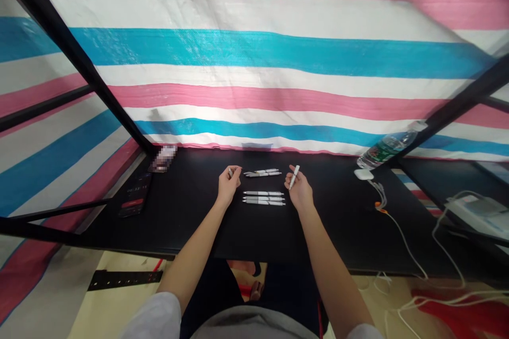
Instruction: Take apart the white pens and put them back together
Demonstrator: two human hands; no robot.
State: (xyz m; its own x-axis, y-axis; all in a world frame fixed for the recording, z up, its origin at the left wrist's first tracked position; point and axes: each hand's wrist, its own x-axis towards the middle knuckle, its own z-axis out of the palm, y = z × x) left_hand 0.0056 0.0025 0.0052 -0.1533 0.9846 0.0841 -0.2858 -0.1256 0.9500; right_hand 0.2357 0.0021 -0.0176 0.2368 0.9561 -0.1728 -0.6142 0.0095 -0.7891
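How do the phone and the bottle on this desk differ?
The phone is dark, while the bottle is clear with a green label. The phone is thin and flat; the bottle is rounded. The phone is on the left, the bottle on the right. Neither is being held.

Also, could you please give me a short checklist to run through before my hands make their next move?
1. Right hand has the white pen piece: ok.
2. Left hand item identifiable: cannot tell, fingers mostly cover it.
3. Front pens lying side by side: ok.
4. Rear pens neatly separated: not ok, bunched together.
5. White cables away from the pens: ok.
6. Phone away from both hands: ok.
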